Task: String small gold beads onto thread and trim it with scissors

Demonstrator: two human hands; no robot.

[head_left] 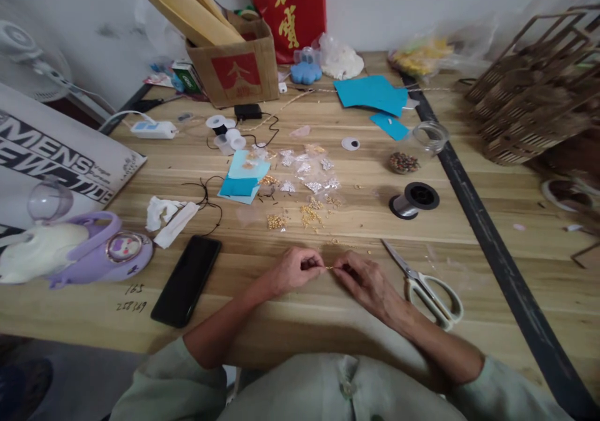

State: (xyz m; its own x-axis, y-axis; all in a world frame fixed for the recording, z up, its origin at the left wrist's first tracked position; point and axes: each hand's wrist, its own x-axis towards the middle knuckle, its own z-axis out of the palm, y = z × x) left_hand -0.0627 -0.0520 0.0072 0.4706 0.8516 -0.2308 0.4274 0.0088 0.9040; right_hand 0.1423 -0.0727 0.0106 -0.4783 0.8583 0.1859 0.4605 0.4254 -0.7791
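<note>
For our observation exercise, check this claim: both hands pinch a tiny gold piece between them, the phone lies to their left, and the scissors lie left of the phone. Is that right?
Not quite. The head view shows the scissors right of the right hand, not left of the phone. The rest holds: left hand and right hand pinch a tiny gold piece.

We have a single head-worn view, looking forward and steeply down at the wooden table; its near edge fills the lower frame, the wall the top.
</note>
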